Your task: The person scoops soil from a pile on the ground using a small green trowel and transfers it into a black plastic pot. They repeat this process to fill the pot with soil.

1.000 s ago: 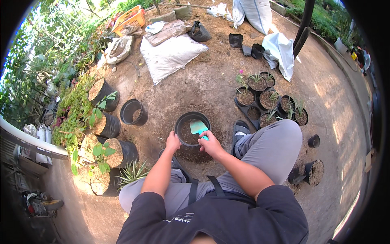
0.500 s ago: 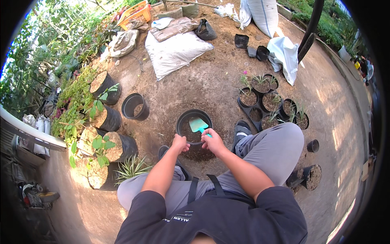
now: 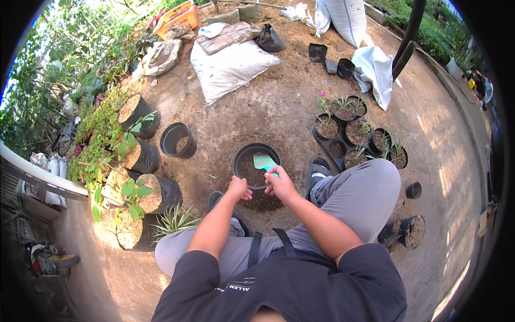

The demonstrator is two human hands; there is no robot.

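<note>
Between my feet stands a round black plant pot (image 3: 236, 162) with dark soil in it. My left hand (image 3: 239, 189) is closed at the pot's near left rim, its fingers curled against the edge. In my right hand (image 3: 281, 184) is the handle of a turquoise hand trowel (image 3: 264, 161), gripped at the near right side of the pot. The trowel's blade is over the soil inside the pot, pointing away to the left. Whether the blade touches the soil I cannot tell.
A second black pot (image 3: 169, 133) stands to the left, beside several soil-filled bags with plants (image 3: 155, 159). On the right is a black tray of small potted plants (image 3: 323, 140). A white sack (image 3: 232, 67) lies ahead, with an orange crate (image 3: 182, 20) beyond it.
The trowel blade has turned and risen slightly, now pointing more to the left. My right hand has tilted with it. My left hand has stayed at the rim.
</note>
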